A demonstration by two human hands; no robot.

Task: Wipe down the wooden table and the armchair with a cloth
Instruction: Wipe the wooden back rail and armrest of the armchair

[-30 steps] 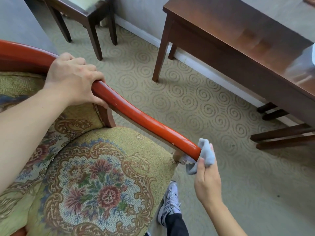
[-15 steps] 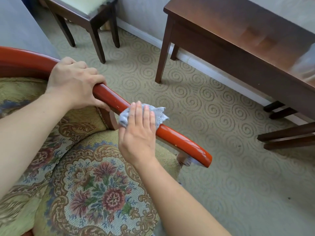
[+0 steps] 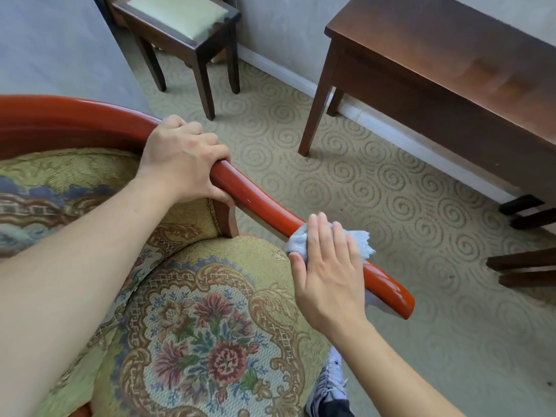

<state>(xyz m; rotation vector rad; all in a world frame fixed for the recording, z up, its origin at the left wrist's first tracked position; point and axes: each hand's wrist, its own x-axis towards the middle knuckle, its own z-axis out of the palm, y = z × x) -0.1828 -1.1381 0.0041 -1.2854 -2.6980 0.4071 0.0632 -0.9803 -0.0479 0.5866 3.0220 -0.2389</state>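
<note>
The armchair has a glossy red-brown wooden armrest [image 3: 264,206] that runs down to the right, and a floral tapestry seat [image 3: 204,326]. My left hand [image 3: 183,158] grips the upper part of the armrest. My right hand [image 3: 328,272] lies flat over a light blue cloth [image 3: 359,242] and presses it onto the lower part of the armrest, a little above its end. Most of the cloth is hidden under my palm. The dark wooden table [image 3: 436,55] stands at the upper right against the wall.
A dark stool with a pale cushion [image 3: 180,16] stands at the top by the wall. Patterned carpet [image 3: 346,182] lies between chair and table. Dark wooden feet [image 3: 523,266] jut in at the right edge. My shoe [image 3: 331,383] is by the seat's front.
My right hand with the cloth went from the armrest's tip up to its middle, then slid back down toward the tip. My left hand kept its grip on the armrest.
</note>
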